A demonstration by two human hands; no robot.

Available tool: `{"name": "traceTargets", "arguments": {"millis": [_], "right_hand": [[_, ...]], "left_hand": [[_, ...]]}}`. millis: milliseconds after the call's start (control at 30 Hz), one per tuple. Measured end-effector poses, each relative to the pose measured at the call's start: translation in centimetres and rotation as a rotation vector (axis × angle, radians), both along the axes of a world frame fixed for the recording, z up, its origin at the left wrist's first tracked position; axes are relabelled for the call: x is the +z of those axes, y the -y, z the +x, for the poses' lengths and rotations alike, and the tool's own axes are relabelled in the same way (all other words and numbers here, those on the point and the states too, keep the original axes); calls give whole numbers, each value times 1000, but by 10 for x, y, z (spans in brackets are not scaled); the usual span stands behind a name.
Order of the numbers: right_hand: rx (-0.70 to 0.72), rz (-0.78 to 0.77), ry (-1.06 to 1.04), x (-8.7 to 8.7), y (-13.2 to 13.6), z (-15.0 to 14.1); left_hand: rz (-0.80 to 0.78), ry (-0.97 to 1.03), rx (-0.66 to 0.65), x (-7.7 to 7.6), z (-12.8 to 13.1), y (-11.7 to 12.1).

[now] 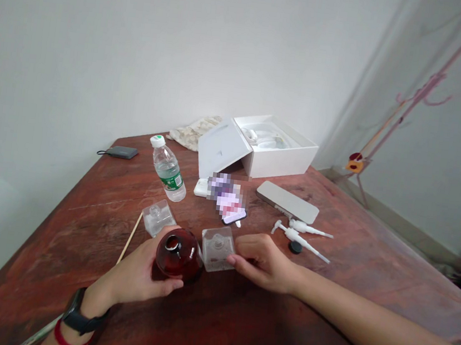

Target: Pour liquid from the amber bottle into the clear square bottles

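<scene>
My left hand [138,273] is wrapped round a round dark red glass bottle [177,254] that stands on the wooden table [237,319], thumb under its front. My right hand [264,261] rests beside a clear square glass bottle [218,247], its curled fingertips touching that bottle's right side. A second clear square bottle [158,217] lies just behind my left hand. A thin wooden stick [130,237] lies to the left of it.
A water bottle [167,169], a phone [229,199], two white pump heads [302,234], a black cap [296,247], a flat silver case [288,201], an open white box [259,145], a cloth pouch [193,130] and a dark small device [120,152] lie further back.
</scene>
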State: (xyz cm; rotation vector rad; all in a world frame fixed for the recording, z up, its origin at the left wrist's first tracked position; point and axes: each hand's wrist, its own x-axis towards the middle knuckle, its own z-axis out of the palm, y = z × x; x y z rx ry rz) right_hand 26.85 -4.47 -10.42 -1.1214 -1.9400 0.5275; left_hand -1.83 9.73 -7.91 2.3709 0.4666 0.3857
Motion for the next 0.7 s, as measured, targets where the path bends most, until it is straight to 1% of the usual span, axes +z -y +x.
{"name": "traceTargets", "arguments": {"millis": [167,333,433,500,600,700], "right_hand": [[24,-48,10,-1,1,-1],[57,-37,14,0,1,-2],[78,-39,9,0,0,-2],[83,-49,10,0,0,-2],[80,-61,8,-2,0,-2],[79,-57,1,-2,1,-2]], "left_hand": [[43,19,11,-4,0,0],[41,43,25,-12,-2,-4],[56,107,57,-13,-6,-6],[69,151,104,-12,-9,-7],[76,195,219,-12,-12,-7],[91,245,340,-17,-12,-8]]}}
